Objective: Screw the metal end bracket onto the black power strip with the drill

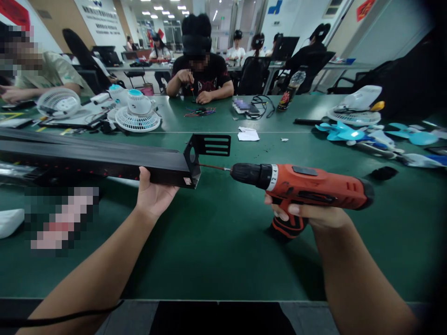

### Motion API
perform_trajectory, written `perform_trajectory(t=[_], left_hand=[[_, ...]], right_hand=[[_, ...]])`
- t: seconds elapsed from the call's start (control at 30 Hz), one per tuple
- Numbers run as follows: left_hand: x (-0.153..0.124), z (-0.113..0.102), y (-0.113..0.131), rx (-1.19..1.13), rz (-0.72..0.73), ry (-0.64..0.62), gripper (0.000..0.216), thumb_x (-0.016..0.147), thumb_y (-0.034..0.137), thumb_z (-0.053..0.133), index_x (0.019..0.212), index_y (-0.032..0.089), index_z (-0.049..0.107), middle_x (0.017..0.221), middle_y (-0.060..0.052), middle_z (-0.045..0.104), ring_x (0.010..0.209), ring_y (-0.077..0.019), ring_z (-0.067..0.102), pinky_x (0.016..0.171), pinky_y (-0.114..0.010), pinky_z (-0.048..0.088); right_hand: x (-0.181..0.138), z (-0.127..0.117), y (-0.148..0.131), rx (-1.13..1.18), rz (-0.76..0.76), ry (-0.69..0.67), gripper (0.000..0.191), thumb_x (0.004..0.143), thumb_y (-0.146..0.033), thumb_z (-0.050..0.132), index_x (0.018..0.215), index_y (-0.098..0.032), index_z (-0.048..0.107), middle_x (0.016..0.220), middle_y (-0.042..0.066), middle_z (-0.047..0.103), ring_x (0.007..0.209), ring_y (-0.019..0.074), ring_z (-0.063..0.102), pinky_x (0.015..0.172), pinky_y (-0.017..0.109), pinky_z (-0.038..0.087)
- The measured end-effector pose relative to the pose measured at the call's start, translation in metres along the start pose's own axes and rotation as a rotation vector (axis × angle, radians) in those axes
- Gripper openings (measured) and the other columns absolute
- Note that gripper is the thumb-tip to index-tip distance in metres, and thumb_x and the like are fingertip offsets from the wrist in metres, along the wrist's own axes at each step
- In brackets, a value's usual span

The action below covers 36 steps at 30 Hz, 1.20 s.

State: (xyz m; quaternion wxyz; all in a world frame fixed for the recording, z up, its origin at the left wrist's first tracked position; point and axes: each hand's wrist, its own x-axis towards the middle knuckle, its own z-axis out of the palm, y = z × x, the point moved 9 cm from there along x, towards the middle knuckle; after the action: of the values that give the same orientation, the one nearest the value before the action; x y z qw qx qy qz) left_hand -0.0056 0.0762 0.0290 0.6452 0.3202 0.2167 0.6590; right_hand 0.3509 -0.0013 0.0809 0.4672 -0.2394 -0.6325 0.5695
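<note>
My left hand (155,193) grips a long black metal bar (153,163) near its right end, thumb on the front face and fingers underneath. A slotted black bracket (213,145) stands out from that end. My right hand (307,214) is wrapped round the handle of an orange-red cordless drill (314,184), which lies level and points left. From its black chuck (246,174) a long thin bit (213,166) reaches to the bracket at the bar's end. Whether the tip sits in a screw cannot be made out.
Fan parts (138,111) lie at the back left, with blue fan blades (344,132) and another fan grille (356,116) at the right. Scraps of white paper (248,135) and a bottle (291,90) are beyond the drill. Across the green table (223,260) a person (200,65) works with a screwdriver.
</note>
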Motion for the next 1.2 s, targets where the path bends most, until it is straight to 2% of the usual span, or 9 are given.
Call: perform_trajectory(t=[0.2, 0.37, 0.5, 0.6, 0.67, 0.83, 1.0, 1.07, 1.2], left_hand=[[-0.001, 0.003, 0.003, 0.027, 0.017, 0.002, 0.077, 0.094, 0.076, 0.084, 0.151, 0.027, 0.070, 0.157, -0.013, 0.076, 0.167, -0.0383, 0.052, 0.114, -0.042, 0.068], [-0.002, 0.005, 0.004, 0.026, 0.005, -0.008, 0.078, 0.094, 0.074, 0.085, 0.154, 0.027, 0.068, 0.157, -0.014, 0.076, 0.169, -0.0374, 0.049, 0.113, -0.040, 0.068], [-0.001, 0.005, 0.004, 0.028, -0.001, -0.005, 0.077, 0.096, 0.075, 0.082, 0.154, 0.027, 0.068, 0.159, -0.014, 0.074, 0.169, -0.0383, 0.050, 0.114, -0.042, 0.068], [-0.001, 0.005, 0.003, 0.029, -0.008, -0.012, 0.074, 0.096, 0.076, 0.082, 0.153, 0.028, 0.070, 0.158, -0.013, 0.075, 0.167, -0.0393, 0.052, 0.111, -0.043, 0.069], [0.000, 0.005, 0.003, 0.032, -0.010, -0.014, 0.075, 0.095, 0.076, 0.082, 0.152, 0.028, 0.071, 0.157, -0.013, 0.076, 0.167, -0.0389, 0.051, 0.111, -0.043, 0.069], [-0.001, 0.003, 0.001, 0.024, -0.027, -0.007, 0.075, 0.096, 0.078, 0.081, 0.150, 0.026, 0.072, 0.155, -0.013, 0.077, 0.166, -0.0395, 0.053, 0.114, -0.045, 0.067], [-0.001, 0.003, 0.000, -0.010, -0.037, -0.029, 0.072, 0.100, 0.076, 0.077, 0.155, 0.030, 0.070, 0.157, -0.012, 0.076, 0.164, -0.0396, 0.055, 0.119, -0.050, 0.065], [-0.001, 0.003, 0.001, -0.020, -0.033, -0.032, 0.072, 0.101, 0.075, 0.076, 0.157, 0.031, 0.068, 0.157, -0.012, 0.076, 0.165, -0.0396, 0.055, 0.119, -0.050, 0.065], [-0.001, 0.002, 0.001, -0.028, -0.026, -0.019, 0.073, 0.102, 0.074, 0.076, 0.160, 0.030, 0.066, 0.157, -0.013, 0.076, 0.166, -0.0402, 0.053, 0.118, -0.050, 0.066]], right_hand=[[0.002, -0.001, 0.001, 0.006, 0.007, -0.045, 0.040, 0.096, -0.031, 0.093, 0.135, -0.027, 0.085, 0.114, 0.012, 0.091, 0.065, 0.0171, 0.078, 0.060, 0.031, 0.071], [0.000, 0.000, -0.001, -0.036, 0.038, -0.115, 0.052, 0.094, -0.024, 0.095, 0.144, -0.031, 0.080, 0.128, 0.013, 0.090, 0.078, 0.0228, 0.089, 0.065, 0.034, 0.076], [-0.002, -0.002, -0.002, -0.036, -0.003, -0.094, 0.058, 0.094, -0.027, 0.095, 0.148, -0.030, 0.075, 0.130, 0.014, 0.090, 0.080, 0.0266, 0.091, 0.070, 0.040, 0.079], [-0.002, 0.000, 0.000, 0.007, -0.029, -0.098, 0.060, 0.095, -0.033, 0.094, 0.151, -0.031, 0.072, 0.134, 0.015, 0.088, 0.074, 0.0245, 0.088, 0.068, 0.041, 0.077], [-0.002, 0.001, 0.004, 0.025, -0.020, -0.114, 0.059, 0.095, -0.035, 0.094, 0.150, -0.030, 0.072, 0.136, 0.017, 0.087, 0.070, 0.0205, 0.084, 0.065, 0.037, 0.074], [0.000, 0.002, 0.010, 0.040, -0.012, -0.117, 0.055, 0.095, -0.035, 0.094, 0.145, -0.022, 0.074, 0.127, 0.018, 0.088, 0.060, 0.0140, 0.073, 0.060, 0.032, 0.068], [0.000, 0.005, 0.008, 0.114, -0.059, -0.108, 0.083, 0.095, -0.039, 0.092, 0.168, -0.033, 0.053, 0.123, 0.015, 0.088, 0.058, 0.0136, 0.071, 0.057, 0.031, 0.063], [0.000, 0.006, 0.007, 0.146, -0.074, -0.109, 0.089, 0.095, -0.045, 0.092, 0.171, -0.033, 0.048, 0.124, 0.015, 0.088, 0.059, 0.0142, 0.071, 0.057, 0.031, 0.061], [0.000, 0.007, 0.008, 0.137, -0.055, -0.109, 0.078, 0.091, -0.048, 0.096, 0.159, -0.028, 0.062, 0.122, 0.015, 0.088, 0.059, 0.0131, 0.069, 0.056, 0.029, 0.059]])
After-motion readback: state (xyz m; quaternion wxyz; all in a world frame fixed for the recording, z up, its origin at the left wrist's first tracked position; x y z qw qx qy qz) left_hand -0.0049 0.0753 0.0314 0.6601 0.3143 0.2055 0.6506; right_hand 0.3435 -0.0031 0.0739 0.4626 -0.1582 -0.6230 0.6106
